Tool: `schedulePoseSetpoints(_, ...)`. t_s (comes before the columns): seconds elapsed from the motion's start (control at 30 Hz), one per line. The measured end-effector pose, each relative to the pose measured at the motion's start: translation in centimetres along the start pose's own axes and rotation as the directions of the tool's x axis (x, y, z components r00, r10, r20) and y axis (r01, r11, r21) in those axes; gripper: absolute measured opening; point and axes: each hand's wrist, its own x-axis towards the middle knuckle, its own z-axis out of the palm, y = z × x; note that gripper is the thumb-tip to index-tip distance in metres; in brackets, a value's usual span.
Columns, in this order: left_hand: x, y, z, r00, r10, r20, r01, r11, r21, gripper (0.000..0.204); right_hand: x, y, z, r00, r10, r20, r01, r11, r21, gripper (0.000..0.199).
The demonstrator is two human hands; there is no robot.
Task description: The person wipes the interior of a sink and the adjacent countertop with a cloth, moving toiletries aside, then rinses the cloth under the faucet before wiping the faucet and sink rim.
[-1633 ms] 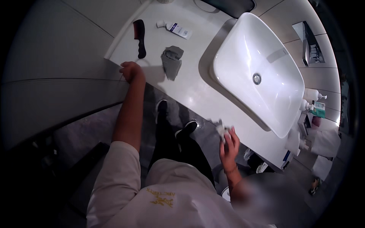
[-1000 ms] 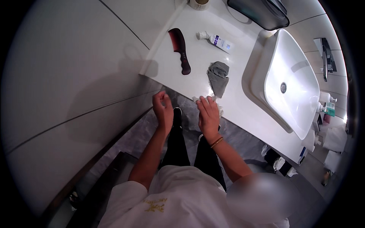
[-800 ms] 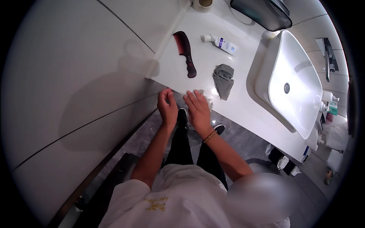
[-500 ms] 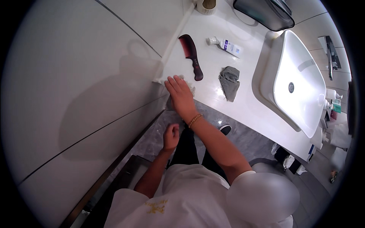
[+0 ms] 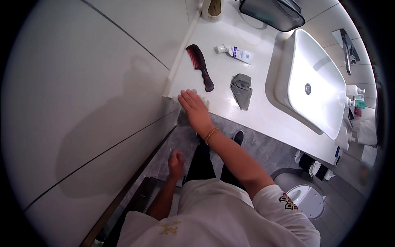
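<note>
right hand flat, fingers together, pressing white wipe on counter.

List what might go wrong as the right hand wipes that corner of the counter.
1. The right hand presses a white wipe flat at the countertop corner, close to the dark red comb; a wider sweep may knock the comb along or off the edge.
2. The crumpled grey cloth and the small white tube lie further along; a sweep could drag them toward the basin.
</note>
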Motion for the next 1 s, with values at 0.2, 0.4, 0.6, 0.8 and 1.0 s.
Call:
schedulePoseSetpoints(0.2, 9.3, 16.1, -2.9, 0.924, 0.139, -0.357, -0.177, 0.981, -0.077, 0.016, -2.7, 2.2, -1.8, 0.996, -0.045, 0.080, 0.041, 0.998, 0.043, 0.046)
schedulePoseSetpoints(0.4, 18.2, 28.6, -0.5, 0.925, 0.316, -0.212, -0.214, 0.892, 0.398, 0.038, -10.5, 1.3, -9.2, 0.970, 0.134, 0.200, -0.191, 0.935, 0.297, 0.048)
schedulePoseSetpoints(0.6, 23.0, 31.1, 3.0, 0.988, 0.075, -0.138, 0.015, 0.830, 0.557, 0.049, -9.8, 2.8, -14.6, 0.941, 0.246, 0.232, -0.324, 0.851, 0.413, 0.051)
schedulePoseSetpoints(0.8, 23.8, 30.4, 3.0, 0.983, 0.050, -0.178, 0.058, 0.830, 0.555, 0.039, -4.9, 4.7, -16.6, 0.963, 0.243, 0.114, -0.266, 0.817, 0.512, 0.050)
schedulePoseSetpoints(1.0, 21.0, 30.1, -1.2, 0.952, 0.059, -0.301, 0.030, 0.959, 0.282, 0.025, 1.1, 6.6, -13.1, 0.973, 0.222, 0.060, -0.228, 0.891, 0.393, 0.049)
